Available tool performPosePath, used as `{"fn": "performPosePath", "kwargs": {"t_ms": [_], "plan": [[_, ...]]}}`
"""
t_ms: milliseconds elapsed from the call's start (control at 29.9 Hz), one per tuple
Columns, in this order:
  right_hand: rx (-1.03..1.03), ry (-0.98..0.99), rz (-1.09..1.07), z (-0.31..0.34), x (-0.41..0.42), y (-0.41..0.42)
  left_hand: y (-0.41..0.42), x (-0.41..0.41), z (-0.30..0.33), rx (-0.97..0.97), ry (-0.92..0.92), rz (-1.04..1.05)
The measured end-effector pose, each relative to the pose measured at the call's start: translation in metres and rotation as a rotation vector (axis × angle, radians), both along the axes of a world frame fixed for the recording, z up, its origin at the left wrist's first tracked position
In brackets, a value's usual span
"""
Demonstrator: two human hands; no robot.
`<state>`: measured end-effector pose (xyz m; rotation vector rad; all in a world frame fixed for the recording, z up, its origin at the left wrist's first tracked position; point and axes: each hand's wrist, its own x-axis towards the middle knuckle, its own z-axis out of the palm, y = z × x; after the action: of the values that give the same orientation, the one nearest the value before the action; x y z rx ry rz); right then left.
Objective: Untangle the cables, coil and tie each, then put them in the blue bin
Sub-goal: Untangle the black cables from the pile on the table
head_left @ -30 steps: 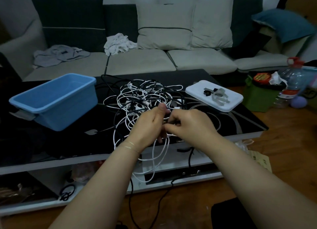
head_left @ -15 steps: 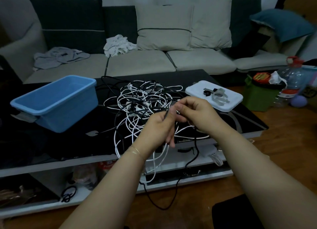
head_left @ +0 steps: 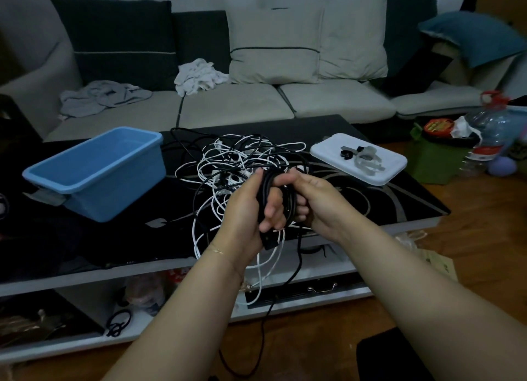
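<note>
Both hands' fingers (head_left: 273, 209) grasp a black cable (head_left: 263, 189), seemingly looped in coils.

Black cable (head_left: 266, 193) is looped round the left hand (head_left: 251, 209), so part of the palm is covered, and the right hand (head_left: 316, 201) hides the coil's far side. Its loose end drops past the table (head_left: 399, 209) front and runs off the bottom edge of frame. The tangle of cables (head_left: 242, 163) behind the hands is too knotted to count, and the near part is blocked by both hands. Small bits on the white lid (head_left: 359, 159), right of the tangle: can't tell what they are, too small and dim. Stuff on the shelf under the table is dark and blurry. Bottle (head_left: 490, 135) at far right is cut by the frame edge. Both forearms are cropped at the bottom.
</note>
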<state>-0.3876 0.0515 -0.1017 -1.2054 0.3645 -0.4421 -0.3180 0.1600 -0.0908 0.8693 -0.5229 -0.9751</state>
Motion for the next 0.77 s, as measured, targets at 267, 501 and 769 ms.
{"fn": "performPosePath", "kwargs": {"t_ms": [267, 501, 769], "plan": [[-0.232, 0.125, -0.005, -0.006, 0.004, 0.007, 0.002, 0.004, 0.006, -0.078, 0.158, 0.044], [-0.495, 0.235, 0.163, -0.003, -0.004, 0.016, 0.004, 0.021, 0.006, -0.063, 0.087, 0.184], [-1.167, 0.478, 0.270, 0.001, -0.013, 0.026, 0.000, 0.020, 0.002, 0.222, -0.530, 0.475]]}}
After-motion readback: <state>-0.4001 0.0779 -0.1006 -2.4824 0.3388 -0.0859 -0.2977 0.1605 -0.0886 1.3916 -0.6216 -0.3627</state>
